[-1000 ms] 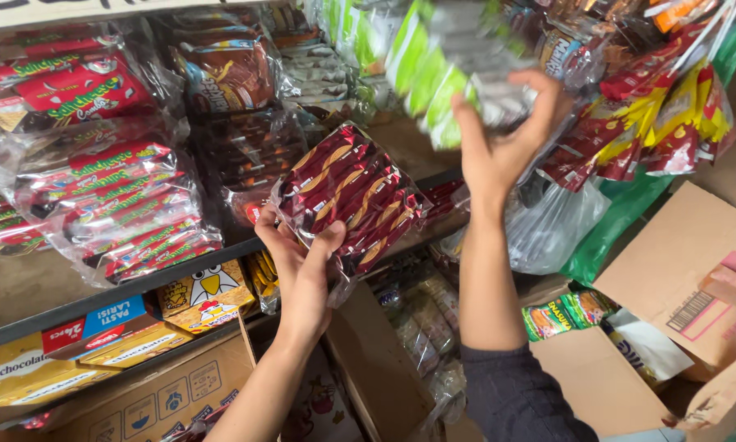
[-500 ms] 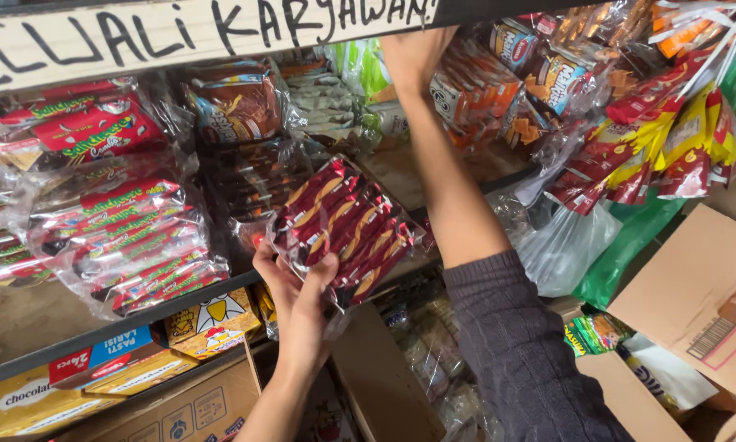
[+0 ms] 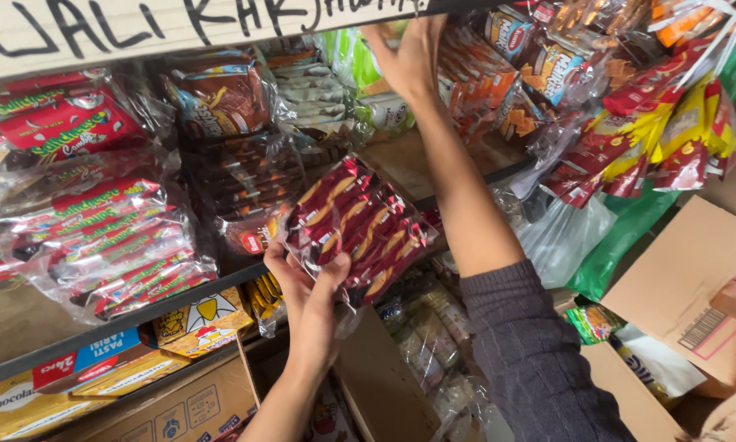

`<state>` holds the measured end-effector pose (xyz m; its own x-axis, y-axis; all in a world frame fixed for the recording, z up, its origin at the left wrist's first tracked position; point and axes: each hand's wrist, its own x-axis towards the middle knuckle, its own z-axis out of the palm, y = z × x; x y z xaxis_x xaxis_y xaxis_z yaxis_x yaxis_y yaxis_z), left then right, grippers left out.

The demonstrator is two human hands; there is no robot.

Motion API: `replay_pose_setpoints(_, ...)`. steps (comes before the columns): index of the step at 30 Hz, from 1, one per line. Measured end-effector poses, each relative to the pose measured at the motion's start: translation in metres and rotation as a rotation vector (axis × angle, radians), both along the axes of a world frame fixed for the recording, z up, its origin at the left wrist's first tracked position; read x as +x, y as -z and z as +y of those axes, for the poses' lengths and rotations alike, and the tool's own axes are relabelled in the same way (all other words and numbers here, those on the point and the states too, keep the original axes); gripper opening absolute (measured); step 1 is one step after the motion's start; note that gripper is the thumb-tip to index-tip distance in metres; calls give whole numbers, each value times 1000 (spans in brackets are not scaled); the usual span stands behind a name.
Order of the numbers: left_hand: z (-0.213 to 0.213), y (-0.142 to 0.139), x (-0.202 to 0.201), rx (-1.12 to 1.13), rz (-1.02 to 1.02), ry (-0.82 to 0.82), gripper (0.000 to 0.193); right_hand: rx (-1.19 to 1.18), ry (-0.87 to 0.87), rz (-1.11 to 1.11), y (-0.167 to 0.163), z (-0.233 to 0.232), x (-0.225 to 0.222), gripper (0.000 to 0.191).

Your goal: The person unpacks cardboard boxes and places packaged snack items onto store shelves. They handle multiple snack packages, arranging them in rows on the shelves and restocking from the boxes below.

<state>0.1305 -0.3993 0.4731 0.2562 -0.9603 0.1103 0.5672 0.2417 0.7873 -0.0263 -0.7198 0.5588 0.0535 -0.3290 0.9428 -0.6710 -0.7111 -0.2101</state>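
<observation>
**Head view: snack pack held at shelf**

Left hand (image 3: 306,299) closed around lower edge of clear-wrapped multipack of dark red wafer bars (image 3: 355,225), held in front of metal shelf (image 3: 139,315). Right hand (image 3: 409,57) spread open, fingers against orange biscuit packs (image 3: 474,78) above. Since half a second ago: right hand slightly higher, multipack unchanged. Wrappers glossy, crinkled; cardboard box (image 3: 687,286) matte.

1. Left hand (image 3: 306,299) low in the centre, palm up and toward the camera, fingers spread and curled in a grip, thumb out to the right.
2. Left forearm bare, rising from the bottom edge, wrist bent slightly back.
3. Right hand (image 3: 407,56) raised high at the top centre, back to the camera, fingers bent forward, grasp unclear.
4. Right arm stretched up nearly straight, forearm bare, dark grey sleeve pushed up to the elbow.
</observation>
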Motion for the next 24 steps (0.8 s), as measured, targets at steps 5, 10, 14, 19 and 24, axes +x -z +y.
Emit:
replay_pose_setpoints(5,-12,-3,-4,52,44,0,76,65,-90,62,34,35,-6,104)
replay_pose_setpoints(10,-22,-8,-10,-33,-94,-24,74,696,-289,-50,67,105,-29,82)
replay_pose_setpoints(14,-60,-10,-25,-144,-84,8,79,992,-620,-524,62,153,-62,100)
replay_pose_setpoints(19,-149,-12,-48,137,-251,154,90,957,-663,-502,46,181,-94,92)
replay_pose_setpoints(24,-204,17,-58,233,-548,218,95,533,-389,23,60,170,-85,76)
